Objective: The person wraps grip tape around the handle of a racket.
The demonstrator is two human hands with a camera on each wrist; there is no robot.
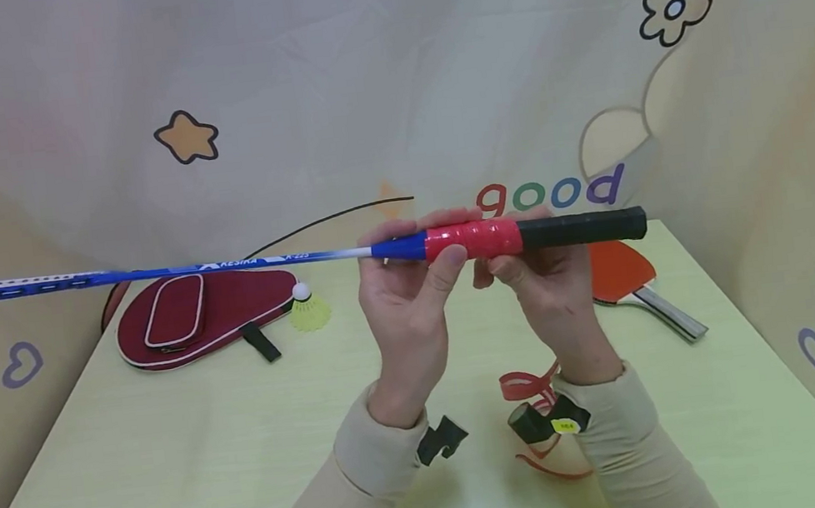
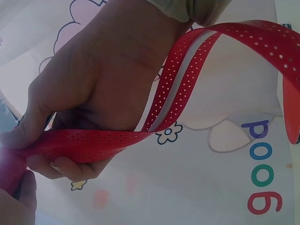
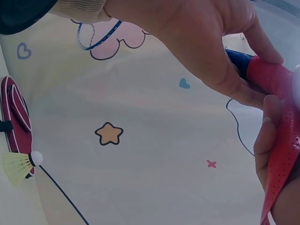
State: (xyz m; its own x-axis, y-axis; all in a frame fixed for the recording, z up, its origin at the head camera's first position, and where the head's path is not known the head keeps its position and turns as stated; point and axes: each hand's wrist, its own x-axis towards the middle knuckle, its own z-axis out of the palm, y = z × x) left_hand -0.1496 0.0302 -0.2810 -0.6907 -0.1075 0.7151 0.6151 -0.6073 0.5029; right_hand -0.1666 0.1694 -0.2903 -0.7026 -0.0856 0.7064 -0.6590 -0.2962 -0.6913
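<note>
A badminton racket [image 1: 287,259] with a blue and white shaft lies level across the head view, its head edge-on to the left. My left hand [image 1: 407,313] holds its handle near the blue cone, with the thumb on the red-wrapped part. My right hand [image 1: 559,295] pinches a perforated red grip tape [image 2: 89,143] at the handle. Red tape covers the handle next to the cone, while the black butt end [image 1: 586,228] is bare. From the right hand the tape's loose length curls downward, and its pale backing strip shows in the left wrist view.
On the table [image 1: 138,469], a maroon zipped paddle case [image 1: 231,299] lies at the back left beside a yellow shuttlecock [image 1: 308,309]. At the right, a red table tennis paddle [image 1: 624,271] lies partly behind the right hand. A patterned curtain [image 1: 280,67] surrounds the table.
</note>
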